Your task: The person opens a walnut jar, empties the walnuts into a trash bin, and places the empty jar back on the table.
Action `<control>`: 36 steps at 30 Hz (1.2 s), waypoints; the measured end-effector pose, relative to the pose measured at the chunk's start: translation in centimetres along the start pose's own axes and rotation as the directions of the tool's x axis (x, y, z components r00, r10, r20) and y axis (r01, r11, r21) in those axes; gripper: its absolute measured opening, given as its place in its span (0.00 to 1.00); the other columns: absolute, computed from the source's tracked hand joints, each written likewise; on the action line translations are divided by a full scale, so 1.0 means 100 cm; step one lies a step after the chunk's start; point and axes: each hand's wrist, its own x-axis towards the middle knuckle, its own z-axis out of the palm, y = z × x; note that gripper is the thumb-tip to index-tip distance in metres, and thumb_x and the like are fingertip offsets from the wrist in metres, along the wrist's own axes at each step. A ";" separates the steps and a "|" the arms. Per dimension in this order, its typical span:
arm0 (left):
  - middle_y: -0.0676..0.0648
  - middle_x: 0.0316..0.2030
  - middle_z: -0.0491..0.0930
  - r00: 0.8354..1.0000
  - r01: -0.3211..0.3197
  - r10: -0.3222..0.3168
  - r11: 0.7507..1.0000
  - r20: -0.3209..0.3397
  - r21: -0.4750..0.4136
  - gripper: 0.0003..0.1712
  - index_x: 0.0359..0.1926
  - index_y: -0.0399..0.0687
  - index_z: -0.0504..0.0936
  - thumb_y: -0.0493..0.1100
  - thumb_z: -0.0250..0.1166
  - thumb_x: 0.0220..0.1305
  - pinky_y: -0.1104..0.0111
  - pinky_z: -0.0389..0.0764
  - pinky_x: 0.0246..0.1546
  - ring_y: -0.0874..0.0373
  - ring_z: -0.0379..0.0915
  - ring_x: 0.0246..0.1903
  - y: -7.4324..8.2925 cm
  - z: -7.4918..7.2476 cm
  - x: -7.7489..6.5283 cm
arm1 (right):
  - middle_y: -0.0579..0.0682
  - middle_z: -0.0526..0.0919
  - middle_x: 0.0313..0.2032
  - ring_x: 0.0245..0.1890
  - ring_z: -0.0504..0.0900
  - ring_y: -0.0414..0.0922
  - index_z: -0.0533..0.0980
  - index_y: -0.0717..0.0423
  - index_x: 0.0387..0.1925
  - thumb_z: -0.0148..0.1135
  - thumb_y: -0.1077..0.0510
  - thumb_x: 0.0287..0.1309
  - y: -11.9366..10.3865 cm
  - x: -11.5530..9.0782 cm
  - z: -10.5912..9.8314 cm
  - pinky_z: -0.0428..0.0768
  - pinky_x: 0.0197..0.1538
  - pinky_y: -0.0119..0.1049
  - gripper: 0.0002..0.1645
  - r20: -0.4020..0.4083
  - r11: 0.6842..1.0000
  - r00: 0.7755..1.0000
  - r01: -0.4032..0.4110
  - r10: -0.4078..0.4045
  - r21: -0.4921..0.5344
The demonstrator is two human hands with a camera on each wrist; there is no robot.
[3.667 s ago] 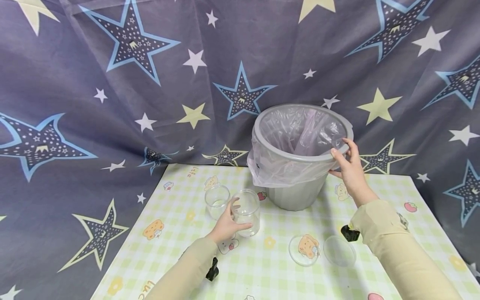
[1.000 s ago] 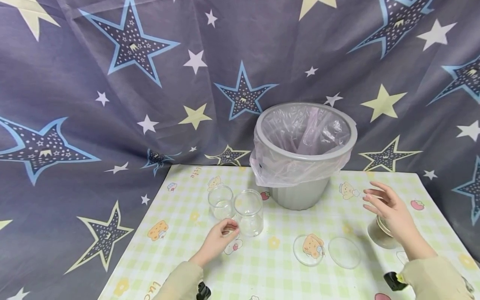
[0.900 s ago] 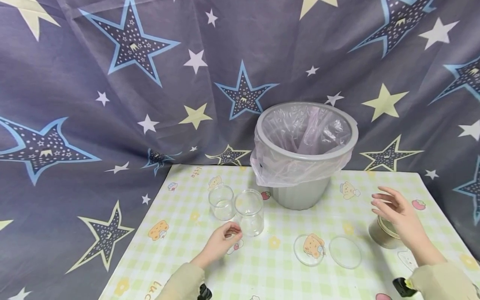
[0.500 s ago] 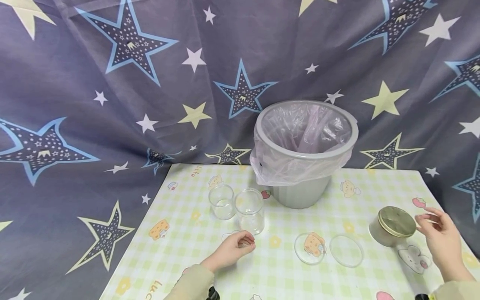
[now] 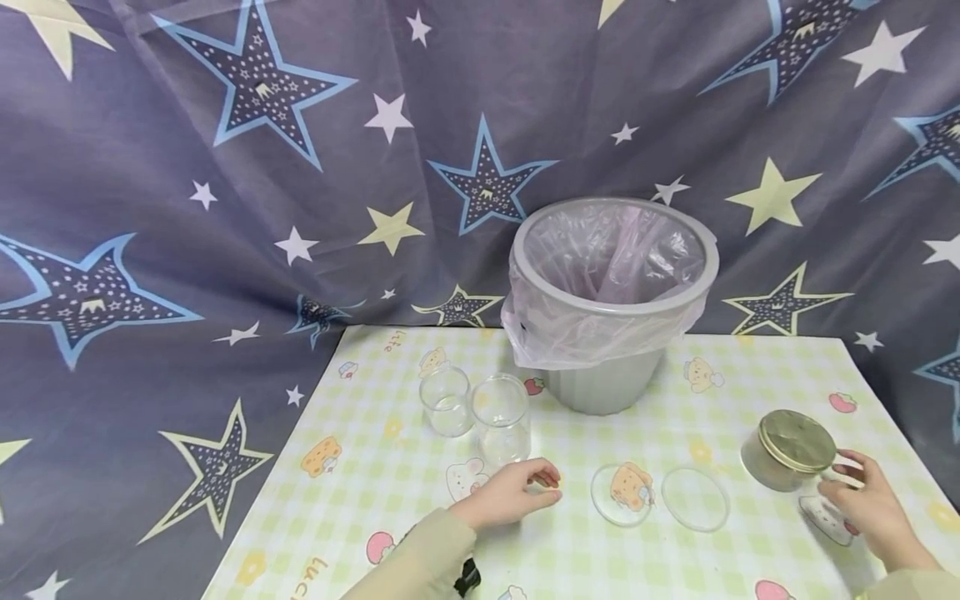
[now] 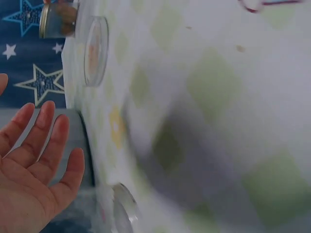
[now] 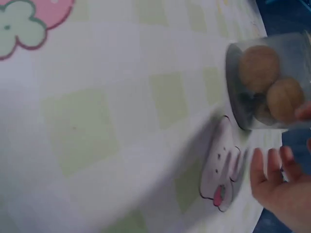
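Observation:
A jar (image 5: 776, 471) with a gold lid (image 5: 798, 440) stands at the right of the table. Through its clear wall, the right wrist view shows several round brown balls (image 7: 259, 68). My right hand (image 5: 873, 508) is just right of this jar, thumb and fingers spread, fingertips close to its side. My left hand (image 5: 513, 493) hovers over the table's middle with loosely bent fingers and holds nothing; its palm (image 6: 24, 194) shows in the left wrist view. Between the hands lie two clear round lids (image 5: 621, 518) side by side.
Two clear glass jars, a shorter one (image 5: 445, 404) and a taller one (image 5: 501, 421), stand without lids left of centre. A grey bin (image 5: 600, 383) lined with a pinkish bag (image 5: 592, 340) stands at the back. Behind the checked tablecloth (image 5: 360, 475) hangs a star-patterned curtain (image 5: 337, 183).
My left hand has let go of the taller glass jar and moved right. My right hand has left the bin's rim and come down beside the gold-lidded jar, which my arm hid before.

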 end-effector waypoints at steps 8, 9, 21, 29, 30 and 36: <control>0.53 0.45 0.80 0.999 -0.043 0.044 0.999 -0.011 0.021 0.18 0.52 0.43 0.75 0.48 0.59 0.66 0.65 0.72 0.58 0.67 0.74 0.46 0.014 0.008 0.015 | 0.79 0.28 0.66 0.64 0.43 0.76 0.16 0.65 0.66 0.59 0.50 0.61 -0.012 -0.003 0.021 0.72 0.42 0.21 0.65 0.118 1.000 0.993 -0.006 0.006 -0.004; 0.52 0.46 0.80 0.999 -0.051 0.052 0.998 -0.013 0.041 0.19 0.53 0.43 0.75 0.48 0.59 0.66 0.65 0.72 0.58 0.66 0.74 0.47 0.015 0.008 0.016 | 0.77 0.28 0.67 0.65 0.45 0.73 0.16 0.62 0.67 0.60 0.48 0.60 -0.012 -0.002 0.025 0.71 0.46 0.22 0.66 0.101 1.000 0.995 -0.002 0.002 0.003; 0.49 0.66 0.64 0.985 -0.134 0.159 0.946 -0.063 0.296 0.33 0.70 0.51 0.60 0.52 0.57 0.67 0.62 0.67 0.64 0.54 0.62 0.65 0.029 0.009 0.017 | 0.19 0.64 0.45 0.43 0.64 0.17 0.59 0.38 0.65 0.74 0.66 0.43 -0.006 0.012 0.056 0.60 0.46 0.08 0.50 -0.259 0.953 0.932 0.287 -0.255 0.094; 0.42 0.72 0.50 0.982 -0.134 0.174 0.919 -0.077 0.371 0.37 0.71 0.58 0.58 0.55 0.60 0.64 0.47 0.66 0.62 0.42 0.46 0.71 0.029 0.018 0.019 | 0.22 0.65 0.42 0.42 0.64 0.19 0.59 0.47 0.66 0.75 0.60 0.44 -0.014 0.010 0.068 0.62 0.53 0.14 0.50 -0.292 0.980 0.944 0.184 -0.153 0.081; 0.42 0.72 0.49 0.981 -0.137 0.179 0.915 -0.078 0.379 0.38 0.71 0.59 0.57 0.55 0.60 0.63 0.45 0.66 0.62 0.42 0.44 0.71 0.029 0.019 0.019 | 0.22 0.63 0.43 0.42 0.62 0.19 0.56 0.48 0.68 0.75 0.58 0.44 -0.015 0.009 0.070 0.62 0.56 0.16 0.51 -0.291 0.985 0.948 0.155 -0.128 0.071; 0.42 0.73 0.46 0.980 -0.140 0.183 0.908 -0.075 0.396 0.42 0.72 0.64 0.54 0.58 0.62 0.60 0.42 0.65 0.61 0.40 0.42 0.71 0.028 0.021 0.018 | 0.21 0.69 0.41 0.41 0.68 0.19 0.65 0.59 0.60 0.76 0.69 0.36 -0.024 0.013 0.077 0.62 0.48 0.13 0.46 -0.245 0.907 0.880 0.420 -0.407 0.003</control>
